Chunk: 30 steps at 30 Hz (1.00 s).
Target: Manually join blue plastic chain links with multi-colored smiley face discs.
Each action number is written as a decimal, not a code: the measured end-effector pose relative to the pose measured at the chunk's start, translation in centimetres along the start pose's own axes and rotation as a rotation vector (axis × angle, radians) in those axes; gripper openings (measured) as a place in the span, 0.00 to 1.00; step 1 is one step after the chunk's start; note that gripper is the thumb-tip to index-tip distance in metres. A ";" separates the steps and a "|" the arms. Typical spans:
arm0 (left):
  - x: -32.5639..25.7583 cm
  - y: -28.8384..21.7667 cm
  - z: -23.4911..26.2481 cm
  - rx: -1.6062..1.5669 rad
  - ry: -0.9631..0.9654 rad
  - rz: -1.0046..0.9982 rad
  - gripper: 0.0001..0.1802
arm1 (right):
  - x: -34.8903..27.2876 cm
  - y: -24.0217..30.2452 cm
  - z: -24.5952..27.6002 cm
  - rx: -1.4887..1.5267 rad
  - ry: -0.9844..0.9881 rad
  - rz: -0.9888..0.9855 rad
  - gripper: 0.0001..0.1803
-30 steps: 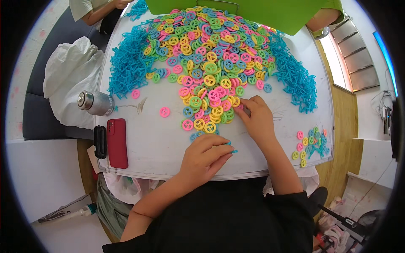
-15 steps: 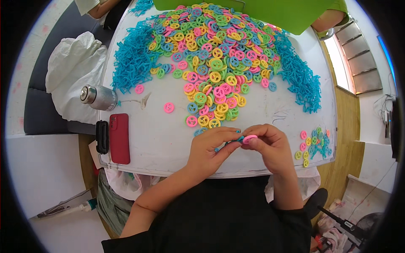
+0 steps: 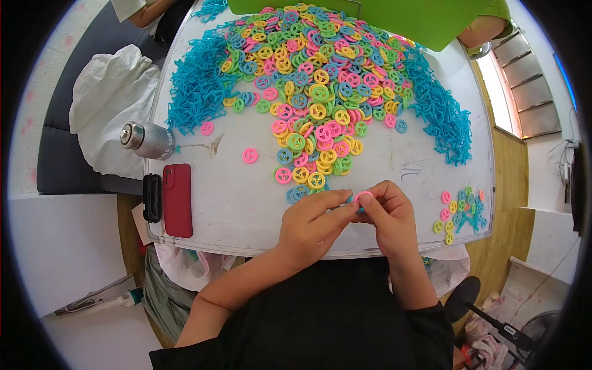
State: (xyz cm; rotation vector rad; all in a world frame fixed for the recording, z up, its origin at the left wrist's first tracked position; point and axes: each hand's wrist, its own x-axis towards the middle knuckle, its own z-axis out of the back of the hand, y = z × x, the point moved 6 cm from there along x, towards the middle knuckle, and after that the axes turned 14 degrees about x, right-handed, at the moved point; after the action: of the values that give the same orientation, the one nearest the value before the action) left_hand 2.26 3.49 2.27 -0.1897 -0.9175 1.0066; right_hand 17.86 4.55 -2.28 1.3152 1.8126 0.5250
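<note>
In front of my body, near the table's front edge, my hands meet fingertip to fingertip. My right hand (image 3: 396, 227) pinches a small pink plastic wheel (image 3: 364, 195) between thumb and fingers. A blue plastic piece (image 3: 361, 210) shows beside the wheel, mostly covered by fingers, and my left hand (image 3: 313, 227) is closed on it. Whether the two parts are joined cannot be made out. Just beyond my hands lies a heap of pink, yellow, green and blue wheels (image 3: 320, 93).
Blue plastic pieces are heaped left (image 3: 196, 86) and right (image 3: 441, 114). A small group of wheels and blue parts (image 3: 467, 213) lies at the right. On the left are a red phone (image 3: 177, 200), a black object (image 3: 152, 197) and a metal bottle (image 3: 147, 140). A green board (image 3: 394, 21) borders the far side.
My hands have drawn closer together. The pink wheel has tilted, and my left fingers now cover more of the blue piece.
</note>
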 end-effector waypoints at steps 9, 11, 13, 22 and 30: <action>-0.5 1.4 -0.2 -0.087 0.112 0.187 0.19 | -1.4 1.9 -1.1 -0.306 0.207 0.269 0.16; -0.5 1.6 0.2 -0.130 0.065 0.173 0.21 | -1.6 2.3 -1.5 -0.553 0.252 0.237 0.16; -0.5 1.7 0.1 -0.137 0.100 0.214 0.22 | -1.4 3.1 -1.6 -0.709 0.299 0.276 0.17; 0.7 1.0 0.5 -0.096 0.262 0.179 0.19 | -0.6 1.1 0.8 -0.211 0.091 -0.102 0.14; -0.6 0.7 0.1 -0.066 0.244 -0.196 0.18 | 4.1 4.5 2.2 -0.839 0.156 0.069 0.16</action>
State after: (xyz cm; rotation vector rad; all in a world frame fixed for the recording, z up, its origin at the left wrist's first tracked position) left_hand 1.61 3.43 1.60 -0.2663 -0.7313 0.7541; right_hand 21.69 9.73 -1.82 0.7590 1.3963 1.2818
